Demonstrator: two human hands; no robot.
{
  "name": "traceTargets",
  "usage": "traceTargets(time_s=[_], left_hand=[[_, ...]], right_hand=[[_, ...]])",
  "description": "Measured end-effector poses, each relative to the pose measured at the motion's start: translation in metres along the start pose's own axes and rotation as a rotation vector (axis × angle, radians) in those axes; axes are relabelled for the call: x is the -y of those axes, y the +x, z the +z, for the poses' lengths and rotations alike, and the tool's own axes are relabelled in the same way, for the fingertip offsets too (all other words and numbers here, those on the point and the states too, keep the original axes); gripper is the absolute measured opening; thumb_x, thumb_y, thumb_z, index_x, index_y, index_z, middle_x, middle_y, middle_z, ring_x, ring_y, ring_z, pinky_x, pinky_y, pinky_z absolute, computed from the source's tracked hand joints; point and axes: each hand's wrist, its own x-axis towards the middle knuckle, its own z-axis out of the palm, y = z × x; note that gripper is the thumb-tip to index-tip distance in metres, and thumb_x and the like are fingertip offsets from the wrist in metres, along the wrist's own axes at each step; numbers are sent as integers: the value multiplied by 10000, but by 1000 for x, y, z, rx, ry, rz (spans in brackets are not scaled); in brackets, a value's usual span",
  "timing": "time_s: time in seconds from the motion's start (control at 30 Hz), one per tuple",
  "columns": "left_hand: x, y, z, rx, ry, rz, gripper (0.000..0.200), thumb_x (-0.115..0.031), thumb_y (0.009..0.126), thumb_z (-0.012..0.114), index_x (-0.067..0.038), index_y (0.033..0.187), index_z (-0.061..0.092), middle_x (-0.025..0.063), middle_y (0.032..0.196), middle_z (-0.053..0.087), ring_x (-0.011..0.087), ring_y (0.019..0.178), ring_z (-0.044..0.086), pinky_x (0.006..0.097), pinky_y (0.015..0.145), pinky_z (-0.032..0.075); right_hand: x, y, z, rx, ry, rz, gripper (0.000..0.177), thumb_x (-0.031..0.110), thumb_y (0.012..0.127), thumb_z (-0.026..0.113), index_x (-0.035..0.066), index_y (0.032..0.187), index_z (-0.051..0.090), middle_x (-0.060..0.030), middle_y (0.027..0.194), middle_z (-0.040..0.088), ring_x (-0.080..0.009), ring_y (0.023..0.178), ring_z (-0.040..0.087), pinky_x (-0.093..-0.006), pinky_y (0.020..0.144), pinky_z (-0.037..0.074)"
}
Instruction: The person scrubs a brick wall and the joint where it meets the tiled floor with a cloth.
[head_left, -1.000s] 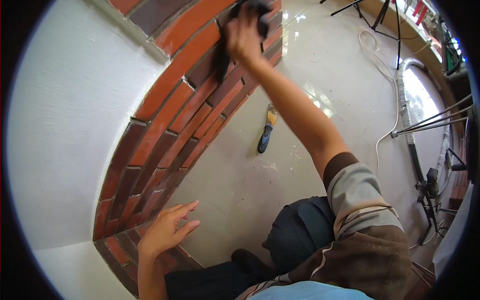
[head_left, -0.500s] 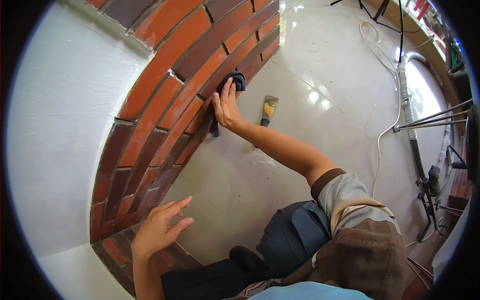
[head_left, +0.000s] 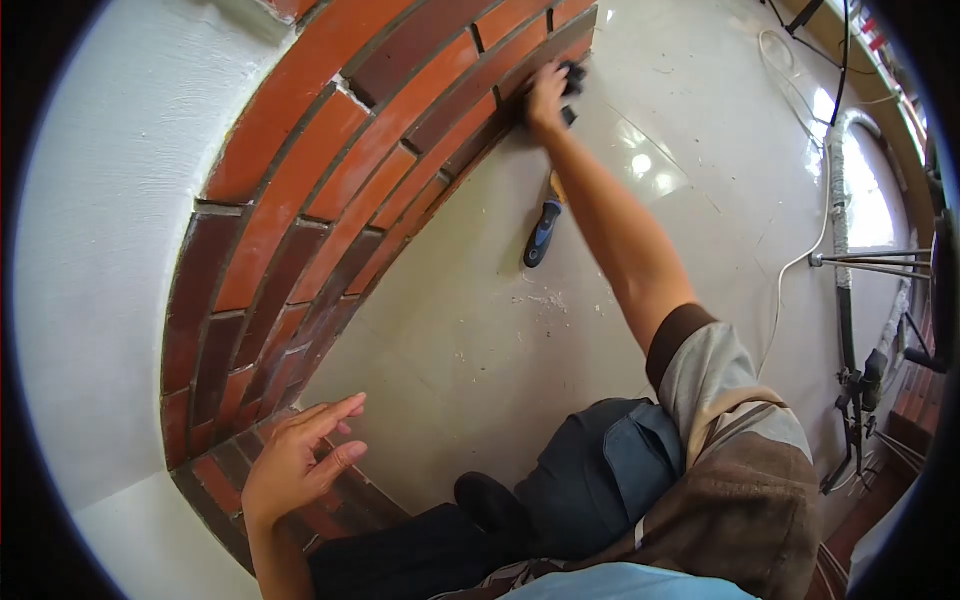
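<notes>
My right hand (head_left: 546,98) reaches far forward and holds a dark cloth (head_left: 572,78) at the low part of the brick wall (head_left: 395,130), near where it meets the floor. Motion smears the fingers a little. A putty knife (head_left: 542,236) with a dark handle lies on the floor beside my right forearm, which partly covers its blade. My left hand (head_left: 300,462) hangs in the air near the lower bricks, fingers apart, holding nothing.
The glossy tiled floor (head_left: 460,300) carries small crumbs of debris (head_left: 550,300). A white cable (head_left: 782,290) runs along the right, near a pale wrapped tube (head_left: 840,190) and metal rods (head_left: 875,258). White plaster (head_left: 100,250) borders the bricks on the left.
My right hand has slid forward along the wall's base with the cloth, away from me. My left hand stays almost where it was. The view has shifted slightly.
</notes>
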Motion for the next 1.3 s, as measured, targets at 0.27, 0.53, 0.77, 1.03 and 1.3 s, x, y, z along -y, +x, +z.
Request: traceTargets(time_s=[0.27, 0.53, 0.77, 1.03, 1.3], left_hand=[[-20, 27, 13, 80, 80, 48, 538, -264, 893, 684, -74, 1371, 526, 157, 1139, 649, 266, 946, 645, 346, 752, 528], [-10, -14, 1, 1, 58, 23, 531, -280, 904, 673, -68, 1368, 525, 161, 1136, 640, 282, 944, 638, 354, 765, 526], [-24, -15, 2, -27, 79, 75, 524, -241, 897, 678, -53, 1362, 528, 159, 1124, 641, 260, 918, 621, 344, 781, 518], [-24, -19, 6, -24, 65, 111, 516, -220, 898, 678, -39, 1357, 529, 161, 1146, 644, 239, 898, 616, 332, 779, 516], [-26, -16, -1, -60, 66, 84, 520, -206, 880, 698, -57, 1353, 543, 133, 1130, 663, 196, 873, 620, 305, 683, 526]], right_hand=[[-18, -218, -281, 764, 1956, -19, 890, 19, 786, 576, -65, 1505, 58, -299, 1536, 203, -383, 1445, 182, -407, 1181, 180], [-75, -81, -184, 56, 2004, 439, 345, -3, 765, 620, 20, 1109, 617, -87, 838, 686, -196, 751, 648, -346, 695, 515], [-59, -70, -310, -367, 1737, 99, 347, 32, 650, 662, 37, 969, 525, -181, 962, 542, -396, 965, 499, -481, 811, 404], [-64, -32, -290, -811, 1458, -46, 247, 0, 706, 601, 51, 943, 555, -155, 903, 530, -371, 905, 538, -489, 825, 442], [-31, -70, -292, -688, 1554, -62, 449, 100, 757, 559, 75, 1205, 578, -235, 1258, 524, -440, 1149, 481, -578, 976, 351]])
